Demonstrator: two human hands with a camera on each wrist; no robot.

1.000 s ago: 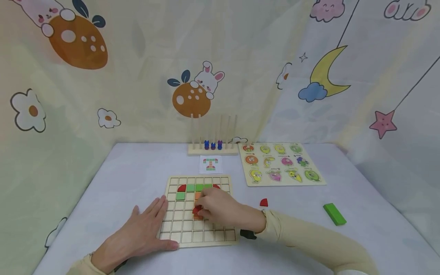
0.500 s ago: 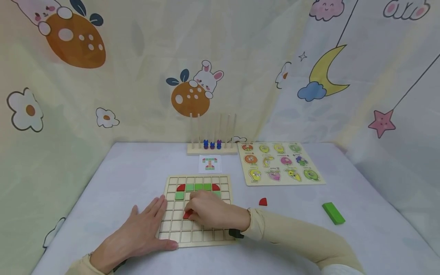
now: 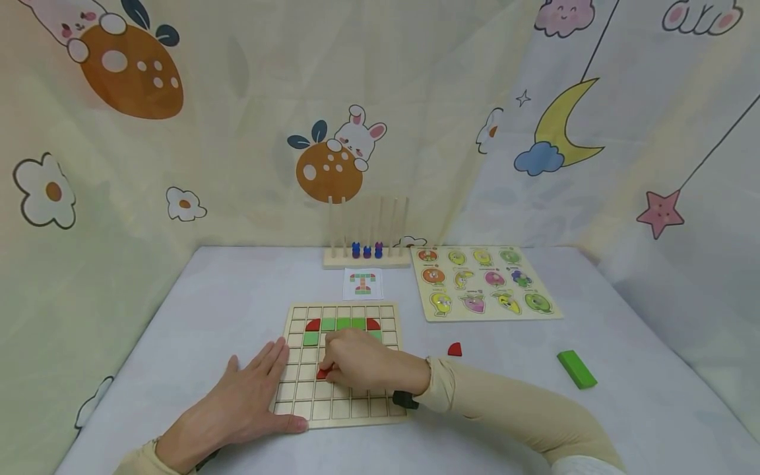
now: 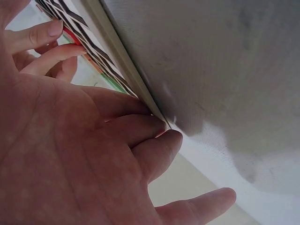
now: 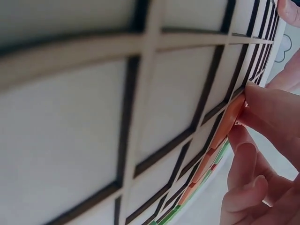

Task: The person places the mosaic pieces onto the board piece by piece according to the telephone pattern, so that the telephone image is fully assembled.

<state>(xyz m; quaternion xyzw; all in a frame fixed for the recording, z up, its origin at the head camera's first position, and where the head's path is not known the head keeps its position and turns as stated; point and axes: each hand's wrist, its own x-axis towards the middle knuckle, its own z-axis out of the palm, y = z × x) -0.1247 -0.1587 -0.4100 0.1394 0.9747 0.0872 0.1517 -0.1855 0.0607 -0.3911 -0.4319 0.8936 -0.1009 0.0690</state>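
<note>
A wooden grid board [image 3: 297, 389] lies on the table. My left hand [image 3: 246, 396] rests at its left edge with fingers extended; in the left wrist view the fingertips touch the board's side. My right hand [image 3: 362, 359] reaches over the grid and pinches a red quarter-circle tile [image 3: 322, 374] between thumb and finger, down at a cell left of the middle column. That red tile [image 4: 71, 36] also shows under the fingers in the left wrist view. Orange tiles [image 5: 229, 121] stand in a column beside it in the right wrist view. Green tiles [image 3: 343, 323] and red quarter-circles [image 3: 313, 324] form the upper row.
Right of the board lie a loose red quarter-circle [image 3: 454, 349] and a green block [image 3: 576, 369]. Behind the board is a pattern card [image 3: 363, 284], then a pegged wooden stand [image 3: 394, 261] with blue beads. A fruit puzzle board [image 3: 487, 310] lies at the back right.
My right hand has shifted left with the red tile, from the middle column to the neighbouring cell, then stayed nearly still. My left hand has not moved.
</note>
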